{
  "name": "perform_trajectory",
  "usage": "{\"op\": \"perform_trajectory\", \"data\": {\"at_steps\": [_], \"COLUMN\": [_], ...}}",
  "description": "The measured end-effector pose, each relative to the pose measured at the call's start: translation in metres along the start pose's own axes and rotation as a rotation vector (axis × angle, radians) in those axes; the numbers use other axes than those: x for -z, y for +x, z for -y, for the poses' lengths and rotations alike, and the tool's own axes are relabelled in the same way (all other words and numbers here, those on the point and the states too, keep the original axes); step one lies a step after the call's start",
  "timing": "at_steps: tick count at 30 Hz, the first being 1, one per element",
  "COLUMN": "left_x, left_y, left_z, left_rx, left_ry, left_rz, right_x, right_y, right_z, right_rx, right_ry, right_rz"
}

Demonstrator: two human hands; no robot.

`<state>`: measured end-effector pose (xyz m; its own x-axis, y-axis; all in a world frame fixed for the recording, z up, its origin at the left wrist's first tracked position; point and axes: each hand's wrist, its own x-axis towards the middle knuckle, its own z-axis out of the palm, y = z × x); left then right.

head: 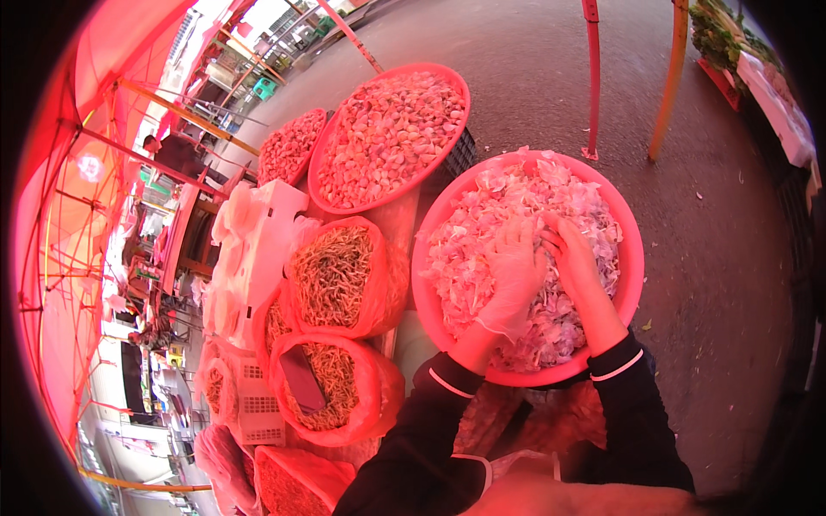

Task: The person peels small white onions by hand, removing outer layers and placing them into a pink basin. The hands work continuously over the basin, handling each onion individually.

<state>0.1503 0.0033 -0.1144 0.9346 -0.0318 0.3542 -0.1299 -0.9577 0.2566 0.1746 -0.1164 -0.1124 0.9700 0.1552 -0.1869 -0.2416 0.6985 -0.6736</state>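
Note:
A round plastic basin (629,258) before me is heaped with thin, papery garlic skins (477,213). My left hand (516,274), in a thin clear glove, lies on the heap left of centre. My right hand (571,251) comes in from the right, its fingertips close to those of the left. Both sets of fingers are bent, and what lies between or under them is hidden, so I cannot tell whether either holds anything. Beyond the basin, a tilted round tray (393,142) is full of small pale pieces, probably garlic cloves.
To the left are bags of small dried goods (332,274), one with a dark phone (302,380) on top, white foam boxes (261,245) and a plastic crate (261,406). Another basin (293,145) stands farther back. Two poles (592,84) rise beyond the basin. A person (174,151) is in the background.

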Motion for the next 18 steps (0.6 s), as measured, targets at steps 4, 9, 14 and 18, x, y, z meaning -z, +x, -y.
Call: {"op": "perform_trajectory", "data": {"at_steps": [4, 9, 14, 18], "left_x": [0.005, 0.013, 0.048, 0.08], "left_y": [-0.002, 0.013, 0.028, 0.033], "left_z": [0.002, 0.029, 0.06, 0.104], "left_rx": [-0.012, 0.076, 0.02, 0.142], "left_ry": [-0.231, -0.738, -0.749, -0.413], "left_rz": [0.086, 0.063, -0.01, 0.097], "right_x": [0.006, 0.004, 0.006, 0.003], "right_y": [0.004, 0.005, 0.005, 0.004], "right_z": [-0.005, -0.01, -0.006, -0.002], "right_rx": [-0.027, -0.047, -0.073, -0.086], "right_ry": [-0.119, -0.186, -0.222, -0.194], "right_rz": [-0.007, -0.018, -0.036, -0.013]}}
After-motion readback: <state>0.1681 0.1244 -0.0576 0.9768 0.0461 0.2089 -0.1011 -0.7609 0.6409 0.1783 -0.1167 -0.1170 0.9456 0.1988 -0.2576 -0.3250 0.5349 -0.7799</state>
